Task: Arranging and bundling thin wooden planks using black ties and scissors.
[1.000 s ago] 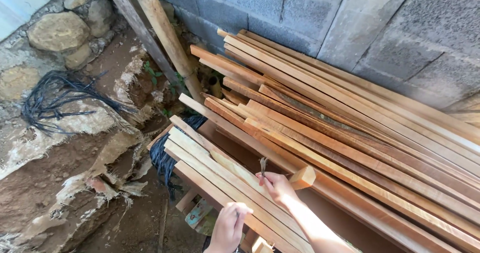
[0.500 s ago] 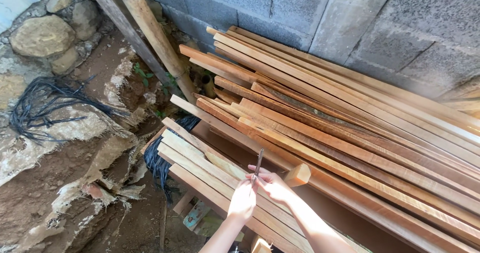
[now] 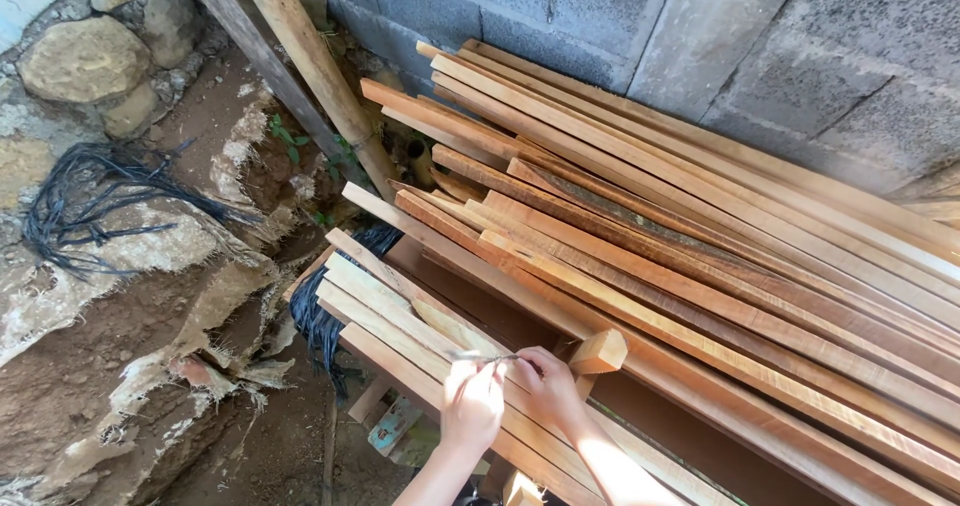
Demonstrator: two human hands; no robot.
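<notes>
Both my hands meet over the near planks (image 3: 400, 311): left grip (image 3: 472, 406) and right grip (image 3: 548, 381) pinch a thin strip (image 3: 480, 357).

1. Thin dark strip (image 3: 478, 357) pinched between left hand (image 3: 472, 406) and right hand (image 3: 548, 384): too small and blurred to tell its material or kind.
2. Both forearms cut off by the bottom edge.
3. Long pale-orange wooden battens (image 3: 700, 266): far ends run out past the right edge; lower layers hidden under upper ones.
4. Black bundle of cords (image 3: 318, 321): mostly hidden under the battens.
5. Teal-painted wooden piece (image 3: 393, 428) under the stack: only partly visible, shape unclear.
6. Leaning round wooden pole (image 3: 315, 66): top cut off by the upper edge.
</notes>
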